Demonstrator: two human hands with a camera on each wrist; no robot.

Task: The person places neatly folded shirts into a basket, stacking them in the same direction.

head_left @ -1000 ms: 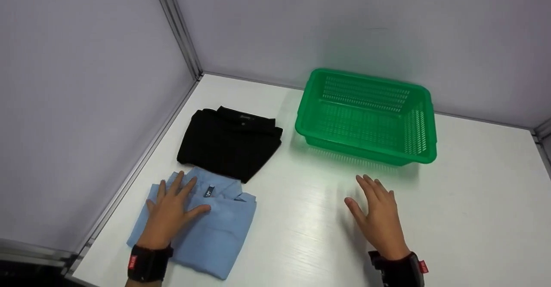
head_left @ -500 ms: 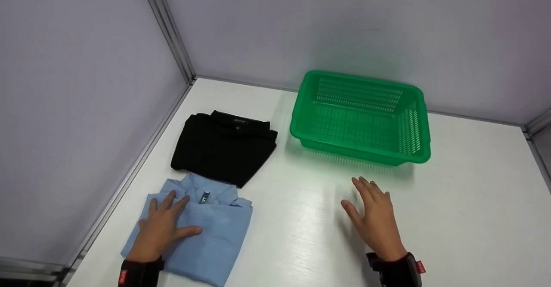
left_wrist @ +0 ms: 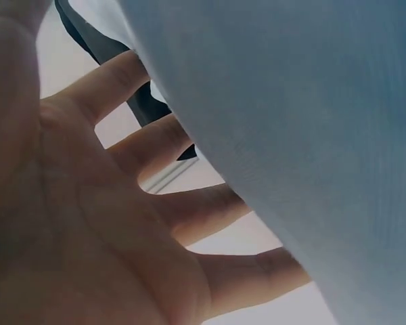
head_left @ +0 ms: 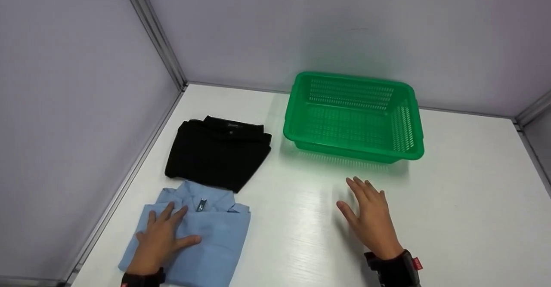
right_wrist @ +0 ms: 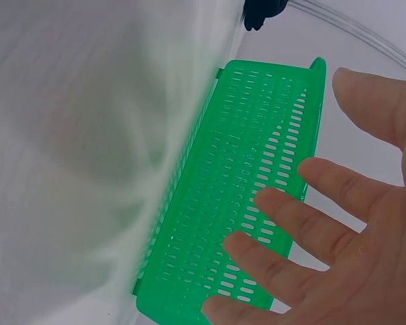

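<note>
A folded light blue collared shirt (head_left: 211, 244) lies at the near left of the table, its collar pointing away. My left hand (head_left: 157, 242) rests on its left part with spread fingers; in the left wrist view the fingertips meet the blue cloth (left_wrist: 277, 122). Just beyond is a folded black garment (head_left: 217, 155) with a collar, close against the blue collar. My right hand (head_left: 370, 222) hovers over the white table with fingers extended and holds nothing. The right wrist view has its fingers in front of the green basket (right_wrist: 223, 176), apart from it.
A green perforated plastic basket (head_left: 344, 149) stands at the back of the white table (head_left: 297, 231), near the rear wall panel (head_left: 258, 33). A left wall panel (head_left: 73, 106) borders the table, with a metal corner post (head_left: 155, 33).
My left hand has slid a little toward me over the blue shirt. The right hand stays nearly still. The whole head view has shifted slightly.
</note>
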